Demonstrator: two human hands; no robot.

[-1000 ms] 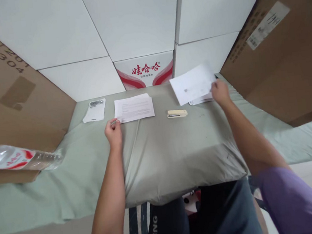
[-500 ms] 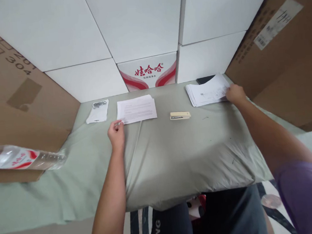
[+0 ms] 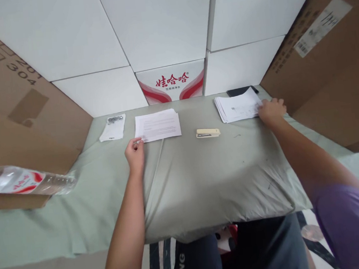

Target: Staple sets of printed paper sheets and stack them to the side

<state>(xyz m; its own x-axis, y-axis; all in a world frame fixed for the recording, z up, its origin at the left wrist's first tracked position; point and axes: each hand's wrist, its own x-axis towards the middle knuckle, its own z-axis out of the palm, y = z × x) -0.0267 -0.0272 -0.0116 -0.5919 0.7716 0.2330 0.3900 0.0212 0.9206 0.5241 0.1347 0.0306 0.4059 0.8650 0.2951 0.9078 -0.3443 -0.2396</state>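
A printed paper stack (image 3: 159, 126) lies flat left of centre. My left hand (image 3: 134, 154) is at its lower left corner, thumb and forefinger closed on the sheets. To the right lies a second paper stack (image 3: 236, 106), its sheets slightly fanned at the left edge. My right hand (image 3: 272, 111) touches this stack's right edge with the thumb side, its other fingers apart and pointing away from the paper. Between the stacks sits a cream stapler (image 3: 208, 132), with neither hand on it.
A black flat object (image 3: 242, 90) is partly under the right stack. A small white packet (image 3: 113, 127) lies at left, near a clear water bottle (image 3: 24, 181). White boxes (image 3: 161, 25) wall off the back; brown cartons (image 3: 29, 107) flank both sides of the cloth-covered surface (image 3: 197, 184).
The right stack's top sheet has come down flatter, and more of the black object shows. My right hand's fingers have spread away from the paper. My left hand stays put.
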